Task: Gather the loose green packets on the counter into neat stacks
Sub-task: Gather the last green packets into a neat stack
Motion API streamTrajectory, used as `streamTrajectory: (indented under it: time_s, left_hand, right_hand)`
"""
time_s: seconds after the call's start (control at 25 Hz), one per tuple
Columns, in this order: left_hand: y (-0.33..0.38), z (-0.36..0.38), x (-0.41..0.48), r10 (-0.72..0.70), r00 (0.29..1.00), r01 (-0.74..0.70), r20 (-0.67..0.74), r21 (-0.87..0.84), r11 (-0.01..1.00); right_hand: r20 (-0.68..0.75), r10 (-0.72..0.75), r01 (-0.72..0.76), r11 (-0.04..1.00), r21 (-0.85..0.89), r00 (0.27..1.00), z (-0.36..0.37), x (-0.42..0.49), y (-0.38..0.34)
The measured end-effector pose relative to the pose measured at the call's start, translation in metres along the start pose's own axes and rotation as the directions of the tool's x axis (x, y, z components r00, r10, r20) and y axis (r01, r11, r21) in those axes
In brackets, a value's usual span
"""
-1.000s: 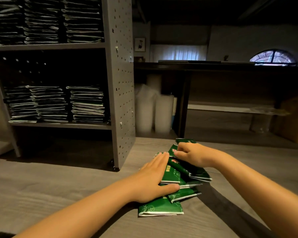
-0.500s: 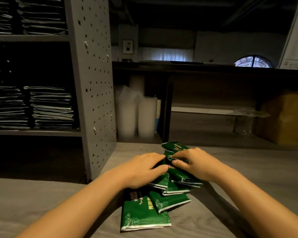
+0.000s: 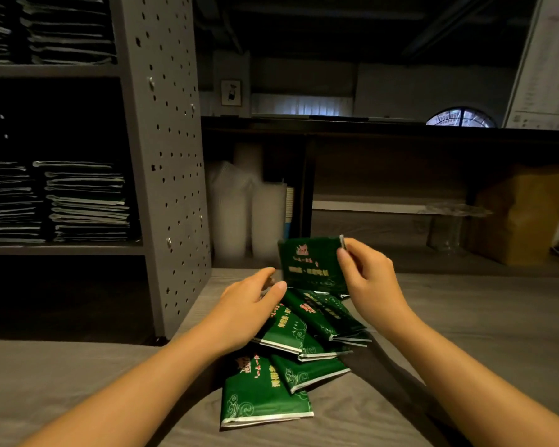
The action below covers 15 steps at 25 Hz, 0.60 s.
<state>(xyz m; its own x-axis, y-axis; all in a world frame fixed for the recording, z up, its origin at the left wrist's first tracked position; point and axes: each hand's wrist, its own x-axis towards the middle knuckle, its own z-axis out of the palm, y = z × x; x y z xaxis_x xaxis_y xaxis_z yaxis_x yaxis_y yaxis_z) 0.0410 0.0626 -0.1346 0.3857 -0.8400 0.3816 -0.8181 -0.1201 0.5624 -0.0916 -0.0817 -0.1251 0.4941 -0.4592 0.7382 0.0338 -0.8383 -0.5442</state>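
A grey perforated shelf unit (image 3: 165, 175) stood at the left, its shelves bearing dark flat stacks (image 3: 84, 201); stacked translucent cups (image 3: 249, 217) stood just right of it; a brown paper bag (image 3: 523, 217) sat far right; a framed picture (image 3: 230, 92) hung on the back wall near a pale curtain (image 3: 300, 105) and an arched window (image 3: 462, 118).

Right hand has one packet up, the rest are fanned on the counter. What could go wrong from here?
1. The right hand holds the lifted packet by a pinch at its top edge; that thin grip could let it slip.
2. The fanned packets overlap at angles; the left hand could scatter them.
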Motion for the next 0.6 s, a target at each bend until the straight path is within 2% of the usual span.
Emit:
streamTrajectory:
  time_s: [0.12,0.24,0.32,0.4,0.48,0.56,0.6]
  left_hand:
    - [0.013,-0.003,-0.002,-0.106,0.993,0.085,-0.057,-0.29,0.953]
    - [0.016,-0.004,0.002,-0.216,0.975,0.152,-0.043,-0.577,0.803]
    - [0.018,-0.005,0.004,-0.287,0.958,0.2,0.018,-0.759,0.62]
    - [0.015,-0.007,0.006,-0.339,0.939,0.219,0.059,-0.863,0.456]
    - [0.011,-0.007,0.005,-0.363,0.931,0.209,0.045,-0.88,0.427]
    - [0.007,-0.007,0.004,-0.375,0.927,0.192,-0.004,-0.854,0.483]
    - [0.005,-0.007,0.003,-0.389,0.921,0.192,-0.032,-0.831,0.523]
  right_hand:
    - [-0.044,0.104,-0.085,0.941,0.327,0.994,0.008,-0.003,-0.013]
    - [0.036,0.07,-0.078,0.902,0.425,0.997,0.015,-0.008,-0.024]
    - [0.114,-0.041,-0.002,0.934,0.357,0.993,0.019,-0.012,-0.027]
    - [0.22,-0.142,0.09,0.97,0.227,0.965,0.024,-0.016,-0.028]
    - [0.331,-0.196,0.17,0.98,0.106,0.923,0.026,-0.019,-0.028]
    - [0.417,-0.197,0.189,0.98,0.062,0.887,0.024,-0.02,-0.031]
    - [0.428,-0.172,0.152,0.985,0.081,0.887,0.022,-0.019,-0.035]
